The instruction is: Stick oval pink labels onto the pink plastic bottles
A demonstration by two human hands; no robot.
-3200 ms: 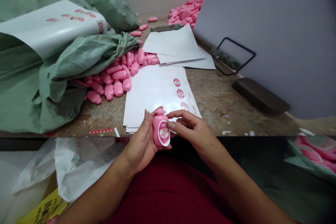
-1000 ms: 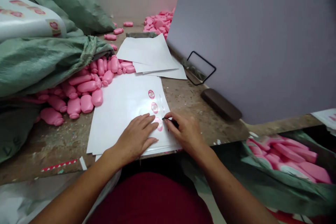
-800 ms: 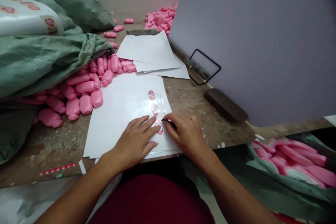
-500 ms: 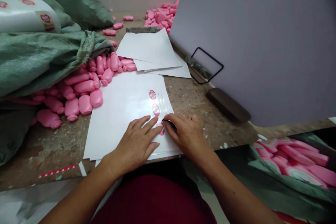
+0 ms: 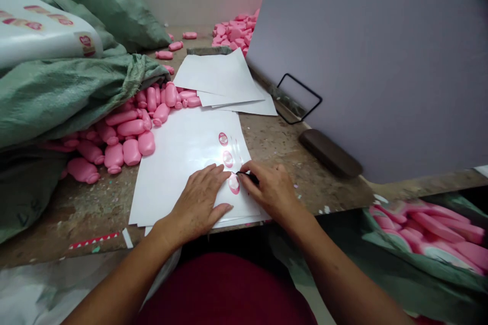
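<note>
A stack of white sheets (image 5: 175, 157) lies on the worn table, with a column of pink oval stickers (image 5: 227, 159) near its right side. My left hand (image 5: 202, 198) rests flat on the top sheet, fingers spread, its fingertips beside the lowest visible sticker. Between the thumb and fingers of my right hand (image 5: 270, 188) is a small dark, thin tool (image 5: 248, 176). The tool's tip touches the sheet just above and right of that sticker. Part of the tool is hidden in my fingers.
Pink bottles (image 5: 131, 127) spill from a green sack (image 5: 68, 91) at the left. More white sheets (image 5: 217, 73) lie behind. At the right stand a large grey panel (image 5: 343, 61), a dark brown block (image 5: 330, 152) and a sack of pink pieces (image 5: 430, 228).
My left fingers have drawn back a little to the left, uncovering more of the lowest sticker. The view has shifted slightly.
</note>
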